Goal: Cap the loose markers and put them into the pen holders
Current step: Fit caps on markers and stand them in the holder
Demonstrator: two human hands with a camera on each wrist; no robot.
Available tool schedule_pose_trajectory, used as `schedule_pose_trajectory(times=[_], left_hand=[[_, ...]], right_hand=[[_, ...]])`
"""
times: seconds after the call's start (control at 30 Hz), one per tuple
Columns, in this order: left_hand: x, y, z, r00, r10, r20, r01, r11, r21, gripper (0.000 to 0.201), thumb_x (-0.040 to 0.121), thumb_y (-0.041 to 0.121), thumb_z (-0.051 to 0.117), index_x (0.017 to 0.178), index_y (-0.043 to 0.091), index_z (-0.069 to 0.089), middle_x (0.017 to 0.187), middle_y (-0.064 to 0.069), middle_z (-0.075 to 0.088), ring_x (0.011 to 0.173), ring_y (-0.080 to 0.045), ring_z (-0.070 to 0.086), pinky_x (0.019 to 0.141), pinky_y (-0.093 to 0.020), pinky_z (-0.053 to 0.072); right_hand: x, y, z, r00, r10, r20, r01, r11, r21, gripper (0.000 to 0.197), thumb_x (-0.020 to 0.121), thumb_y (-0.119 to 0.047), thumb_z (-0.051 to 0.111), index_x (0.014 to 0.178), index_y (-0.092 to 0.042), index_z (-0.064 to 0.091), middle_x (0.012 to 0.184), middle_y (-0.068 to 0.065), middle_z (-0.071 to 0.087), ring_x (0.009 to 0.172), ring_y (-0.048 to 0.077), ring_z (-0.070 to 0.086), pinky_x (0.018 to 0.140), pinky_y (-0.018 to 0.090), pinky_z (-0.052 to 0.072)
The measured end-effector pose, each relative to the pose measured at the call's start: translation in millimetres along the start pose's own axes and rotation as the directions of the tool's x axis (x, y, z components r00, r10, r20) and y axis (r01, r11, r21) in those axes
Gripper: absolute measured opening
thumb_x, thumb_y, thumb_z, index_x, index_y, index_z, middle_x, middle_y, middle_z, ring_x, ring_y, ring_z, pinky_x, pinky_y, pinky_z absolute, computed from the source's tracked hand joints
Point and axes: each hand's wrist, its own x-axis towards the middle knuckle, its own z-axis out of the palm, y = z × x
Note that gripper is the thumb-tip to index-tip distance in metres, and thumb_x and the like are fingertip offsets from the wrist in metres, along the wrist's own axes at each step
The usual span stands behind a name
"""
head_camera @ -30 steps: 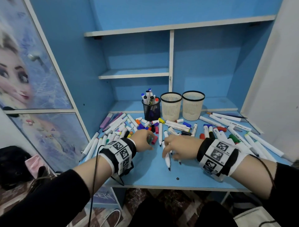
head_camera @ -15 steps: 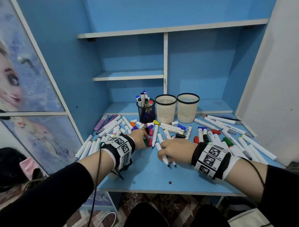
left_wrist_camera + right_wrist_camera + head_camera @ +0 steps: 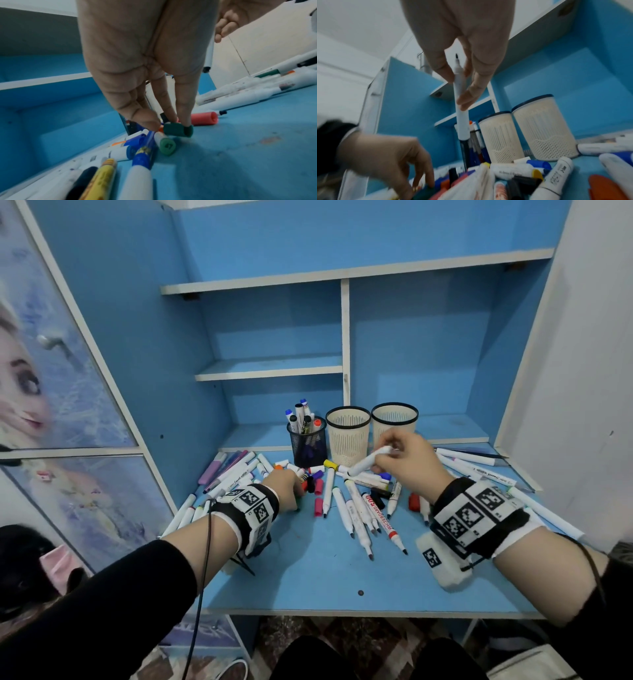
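Many loose markers (image 3: 359, 508) and caps lie across the blue desk (image 3: 308, 570). My right hand (image 3: 390, 451) is raised in front of the cream holders and grips a white marker (image 3: 368, 463). In the right wrist view that marker (image 3: 460, 108) has its bare dark tip pointing back toward the wrist. My left hand (image 3: 297, 491) is down in the cap pile. In the left wrist view its thumb and two fingers pinch a dark green cap (image 3: 178, 130) that rests on the desk. A black mesh holder (image 3: 308, 446) holds several capped markers. Two cream holders (image 3: 347, 436) (image 3: 394, 422) stand beside it.
A pink cap (image 3: 204, 118) lies just behind the green one and a marker with a green end (image 3: 167, 145) in front. Blue shelf walls close the desk on the left and back, and a white wall (image 3: 582, 405) on the right. Bare desk shows toward the front edge.
My right hand has lifted a white marker off the desk and carried it up and back toward the holders. My left hand has stayed low among the caps.
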Motion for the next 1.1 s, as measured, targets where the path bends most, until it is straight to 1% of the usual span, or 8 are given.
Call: schedule_pose_trajectory(times=[0.07, 0.17, 0.33, 0.5, 0.73, 0.87, 0.97, 1.1], left_hand=[[2, -12, -4, 0.999, -0.035, -0.036, 0.034, 0.999, -0.023, 0.03, 0.08, 0.006, 0.062, 0.108, 0.015, 0.07, 0.115, -0.005, 0.065, 0.105, -0.022, 0.059, 0.08, -0.023, 0.044], [5, -26, -12, 0.996, -0.071, -0.051, 0.068, 0.996, -0.063, 0.029, 0.08, 0.007, 0.064, 0.108, 0.012, 0.068, 0.115, -0.006, 0.064, 0.108, -0.022, 0.057, 0.081, -0.024, 0.043], [13, -33, -21, 0.998, -0.048, -0.049, 0.043, 0.994, -0.104, 0.027, 0.082, 0.015, 0.067, 0.109, 0.012, 0.067, 0.114, -0.006, 0.065, 0.102, -0.021, 0.059, 0.077, -0.023, 0.044], [20, -10, -24, 0.997, 0.068, -0.027, -0.071, 0.989, -0.13, 0.037, 0.084, 0.021, 0.068, 0.12, 0.018, 0.062, 0.111, 0.0, 0.062, 0.101, -0.016, 0.057, 0.079, -0.018, 0.039], [37, 42, -18, 0.967, 0.25, -0.042, -0.254, 0.953, -0.168, 0.033, 0.084, 0.02, 0.067, 0.116, 0.017, 0.063, 0.117, -0.003, 0.063, 0.101, -0.015, 0.057, 0.081, -0.019, 0.04], [42, 78, -14, 0.934, 0.356, 0.04, -0.346, 0.926, -0.151, 0.03, 0.084, 0.019, 0.067, 0.114, 0.015, 0.066, 0.117, -0.002, 0.064, 0.101, -0.013, 0.058, 0.086, -0.021, 0.044], [45, 99, -6, 0.901, 0.404, 0.159, -0.404, 0.914, -0.036, 0.029, 0.083, 0.015, 0.067, 0.112, 0.013, 0.067, 0.112, -0.004, 0.066, 0.101, -0.017, 0.06, 0.081, -0.019, 0.044], [50, 111, 2, 0.895, 0.401, 0.194, -0.426, 0.898, 0.109, 0.033, 0.08, 0.011, 0.069, 0.112, 0.015, 0.065, 0.102, -0.005, 0.064, 0.09, -0.017, 0.057, 0.076, -0.021, 0.044]], right_hand=[[1, 0, -9, 0.995, 0.069, -0.079, -0.061, 0.994, 0.089, 0.025, 0.073, 0.007, 0.066, 0.068, -0.015, 0.055, 0.087, 0.021, 0.066, 0.086, 0.039, 0.067, 0.085, 0.054, 0.052], [0, 3, -20, 0.973, 0.175, -0.152, -0.128, 0.953, 0.276, 0.026, 0.071, 0.009, 0.072, 0.063, -0.008, 0.053, 0.086, 0.025, 0.063, 0.084, 0.037, 0.067, 0.087, 0.042, 0.055], [-5, 8, -32, 0.944, 0.308, -0.116, -0.168, 0.754, 0.635, 0.017, 0.08, 0.011, 0.063, 0.074, -0.001, 0.052, 0.089, 0.023, 0.063, 0.077, 0.027, 0.069, 0.07, 0.022, 0.059], [-2, 16, -45, 0.884, 0.46, -0.077, -0.227, 0.567, 0.792, 0.005, 0.089, 0.001, 0.058, 0.093, -0.002, 0.058, 0.098, 0.014, 0.057, 0.083, 0.022, 0.062, 0.06, 0.02, 0.058], [-12, 31, -66, 0.841, 0.54, -0.013, -0.383, 0.613, 0.691, 0.033, 0.095, -0.017, 0.053, 0.127, -0.014, 0.057, 0.1, 0.004, 0.057, 0.064, 0.011, 0.047, 0.054, 0.02, 0.04], [-22, 34, -80, 0.858, 0.513, -0.035, -0.336, 0.611, 0.716, 0.027, 0.096, -0.008, 0.05, 0.121, -0.014, 0.057, 0.089, 0.002, 0.06, 0.063, 0.015, 0.045, 0.048, 0.019, 0.046], [-28, 36, -85, 0.866, 0.499, -0.022, -0.328, 0.601, 0.729, 0.029, 0.095, -0.002, 0.048, 0.121, -0.012, 0.057, 0.094, 0.005, 0.063, 0.07, 0.019, 0.049, 0.057, 0.025, 0.052], [-36, 39, -90, 0.861, 0.507, -0.033, -0.331, 0.611, 0.719, 0.03, 0.094, 0.002, 0.047, 0.117, -0.014, 0.058, 0.09, 0.008, 0.062, 0.065, 0.02, 0.053, 0.046, 0.018, 0.05]])
